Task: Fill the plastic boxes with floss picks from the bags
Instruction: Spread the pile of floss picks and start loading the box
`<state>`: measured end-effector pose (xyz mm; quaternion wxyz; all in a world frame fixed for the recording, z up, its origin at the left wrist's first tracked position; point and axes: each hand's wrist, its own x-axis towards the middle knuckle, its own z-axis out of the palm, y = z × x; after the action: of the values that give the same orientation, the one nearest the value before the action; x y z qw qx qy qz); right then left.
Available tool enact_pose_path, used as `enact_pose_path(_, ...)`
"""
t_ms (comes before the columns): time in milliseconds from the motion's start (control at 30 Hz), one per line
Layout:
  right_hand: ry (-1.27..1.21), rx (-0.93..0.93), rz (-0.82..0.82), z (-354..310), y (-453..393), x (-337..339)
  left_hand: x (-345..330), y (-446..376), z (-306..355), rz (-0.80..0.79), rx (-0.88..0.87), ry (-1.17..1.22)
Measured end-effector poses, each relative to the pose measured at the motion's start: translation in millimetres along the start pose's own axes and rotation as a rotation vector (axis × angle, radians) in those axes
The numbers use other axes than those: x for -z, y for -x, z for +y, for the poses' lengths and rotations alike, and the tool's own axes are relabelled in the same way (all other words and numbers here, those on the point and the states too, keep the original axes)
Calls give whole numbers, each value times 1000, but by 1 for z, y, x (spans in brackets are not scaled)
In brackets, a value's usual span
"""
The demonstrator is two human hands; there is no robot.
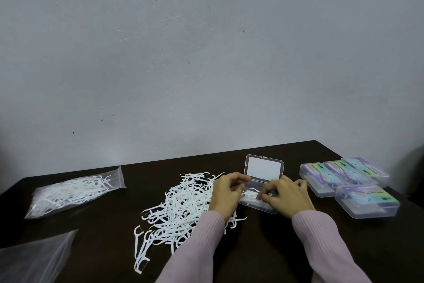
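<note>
While both forearms in ribbed pink sleeves reach forward over the dark brown table [263,248], the left hand [226,193] rests with curled fingers at the left end of the open clear plastic box [259,200], thumb and forefinger meeting at its rim; what they pinch, if anything, is too small to tell. Right hand [286,198]: knuckles up, fingers bent, fingertips pinching a white floss pick [250,195] over the box tray.

Open box: one, lid [263,167] standing up on the far side, a few picks lying inside.

Loose pile of white plastic floss picks [179,209]: one heap, just left of the hands, partly under the left wrist; count of picks not possible.

Closed clear boxes with coloured labels [367,200]: four, grouped at the right of the table, three in a far row, one nearer.

Clear zip bag holding floss picks [73,191]: one, well to the left.

Second clear plastic bag [34,257]: one, at the near left corner, contents not discernible.

Grey plaster wall [206,53] behind the table.
</note>
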<state>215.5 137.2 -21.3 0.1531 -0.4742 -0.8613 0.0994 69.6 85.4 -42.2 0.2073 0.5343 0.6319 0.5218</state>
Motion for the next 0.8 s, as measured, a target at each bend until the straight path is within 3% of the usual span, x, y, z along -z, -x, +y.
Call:
enact_pose_path(167,-12,25,-15,-4,0,-2,3,2,1,-7,1,1)
enact_pose_path(433,-119,220,162,-23,3,-4,32,15,16,5,-19,55)
enact_pose_path(600,-108,424,5,-51,9,-13,87,43,6,-10,-48,-174)
enact_pose_path(800,-42,510,-75,-74,7,-33,148,84,-12,117,-56,-468)
